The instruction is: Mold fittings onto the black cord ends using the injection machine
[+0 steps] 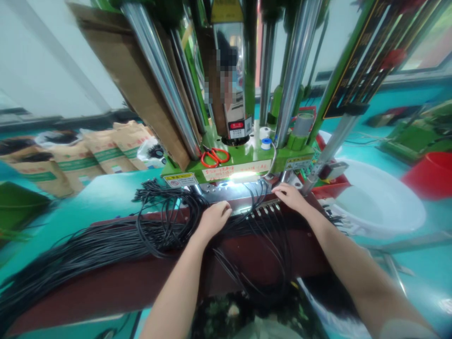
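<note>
My left hand rests on a bundle of thin black cables, and its fingers are bent over them at the edge of a steel mold. I cannot tell whether it grips them. My right hand lies on the mold's far-right end with its fingertips on the metal. A row of small metal cable ends sits between my hands. The cables trail left across a dark red board, and some hang off its near edge.
A green molding machine with chrome columns rises ahead, holding orange scissors and white tape rolls on its ledge. A white basin and red bucket stand right. Paper sacks line the left.
</note>
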The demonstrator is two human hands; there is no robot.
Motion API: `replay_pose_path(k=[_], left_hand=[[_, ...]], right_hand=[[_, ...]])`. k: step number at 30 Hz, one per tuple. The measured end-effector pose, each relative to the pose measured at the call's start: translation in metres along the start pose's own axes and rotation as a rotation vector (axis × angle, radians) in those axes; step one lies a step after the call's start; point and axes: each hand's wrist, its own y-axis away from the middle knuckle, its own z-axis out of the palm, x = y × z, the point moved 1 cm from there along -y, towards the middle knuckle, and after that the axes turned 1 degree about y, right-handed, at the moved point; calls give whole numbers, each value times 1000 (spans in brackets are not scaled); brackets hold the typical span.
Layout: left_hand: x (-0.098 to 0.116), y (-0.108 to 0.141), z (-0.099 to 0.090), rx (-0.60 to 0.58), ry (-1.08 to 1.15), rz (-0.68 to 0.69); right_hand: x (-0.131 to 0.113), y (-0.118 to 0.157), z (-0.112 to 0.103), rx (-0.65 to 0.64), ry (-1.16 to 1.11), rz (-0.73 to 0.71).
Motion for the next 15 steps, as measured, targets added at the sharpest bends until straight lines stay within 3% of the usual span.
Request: replay_pose_path(k=[15], left_hand=[[0,0,-1,9,-25,11]], right_hand=[[-4,1,-4,31,4,9]])
